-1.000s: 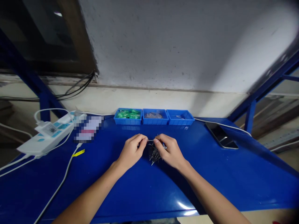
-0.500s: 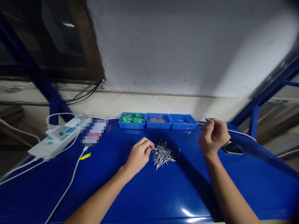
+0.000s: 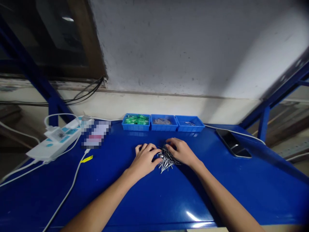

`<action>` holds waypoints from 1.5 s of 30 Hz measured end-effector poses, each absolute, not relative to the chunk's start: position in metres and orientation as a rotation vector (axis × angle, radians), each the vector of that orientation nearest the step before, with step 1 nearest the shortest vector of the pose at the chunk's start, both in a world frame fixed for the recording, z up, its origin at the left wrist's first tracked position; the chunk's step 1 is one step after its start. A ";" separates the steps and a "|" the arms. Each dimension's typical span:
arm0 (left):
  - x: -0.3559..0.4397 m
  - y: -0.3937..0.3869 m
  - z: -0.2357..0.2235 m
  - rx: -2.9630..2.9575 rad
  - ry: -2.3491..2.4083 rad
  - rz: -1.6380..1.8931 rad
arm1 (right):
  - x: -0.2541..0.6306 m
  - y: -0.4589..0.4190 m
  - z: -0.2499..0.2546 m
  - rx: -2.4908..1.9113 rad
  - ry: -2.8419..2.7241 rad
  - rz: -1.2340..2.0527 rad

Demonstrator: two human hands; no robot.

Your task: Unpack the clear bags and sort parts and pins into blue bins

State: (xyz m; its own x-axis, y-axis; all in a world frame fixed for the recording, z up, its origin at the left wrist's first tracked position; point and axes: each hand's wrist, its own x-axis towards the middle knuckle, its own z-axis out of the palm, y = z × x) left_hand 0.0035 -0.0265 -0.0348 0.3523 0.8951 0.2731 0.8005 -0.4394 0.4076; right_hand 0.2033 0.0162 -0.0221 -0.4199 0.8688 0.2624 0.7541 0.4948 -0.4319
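Many thin metal pins (image 3: 166, 162) lie in a loose heap on the blue worktop (image 3: 145, 203), between the two hands; they point all ways, but some at the near edge slant, with their low ends to the left. The left hand (image 3: 141, 162) is at the heap's left side; its grip is apart, with the thumb and first finger facing the pins. The right hand (image 3: 184, 153) reaches over the heap's far right part, so it is nearer to the pins there; its thumb and first finger are close to the pins, but I cannot tell if that grip has one in it. Past the heap, by the wall, sit the green-filled tray (image 3: 136, 128), the middle tray (image 3: 164, 128) and the right tray (image 3: 190, 129), side by side; a dark phone (image 3: 233, 143) lies off to the right; a white power strip (image 3: 38, 151) is far left.
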 end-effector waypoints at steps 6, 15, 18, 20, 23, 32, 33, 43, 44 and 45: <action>0.005 -0.025 -0.033 2.397 1.597 0.745 | 0.190 0.007 -0.022 -1.247 -2.410 0.319; 0.002 -0.022 -0.025 2.276 1.542 1.032 | 0.188 0.002 -0.015 -1.092 -2.353 0.332; 0.001 -0.022 -0.025 2.266 1.448 1.095 | 0.188 0.000 -0.015 -1.033 -2.365 0.352; 0.002 -0.022 -0.025 2.263 1.400 1.117 | 0.188 0.000 -0.015 -1.018 -2.373 0.360; 0.002 -0.022 -0.022 2.271 1.379 1.128 | 0.187 -0.001 -0.014 -1.002 -2.376 0.376; -0.004 -0.021 -0.022 2.347 1.341 1.040 | 0.185 -0.005 -0.008 -0.995 -2.423 0.374; -0.004 -0.021 -0.022 2.356 1.330 1.039 | 0.185 -0.006 -0.007 -0.992 -2.427 0.374; -0.003 -0.022 -0.020 2.392 1.304 0.994 | 0.182 -0.009 -0.007 -1.006 -2.419 0.404; -0.003 -0.021 -0.020 2.390 1.303 0.990 | 0.182 -0.009 -0.007 -1.011 -2.413 0.410; -0.003 -0.021 -0.020 2.386 1.301 0.987 | 0.182 -0.009 -0.007 -1.014 -2.408 0.414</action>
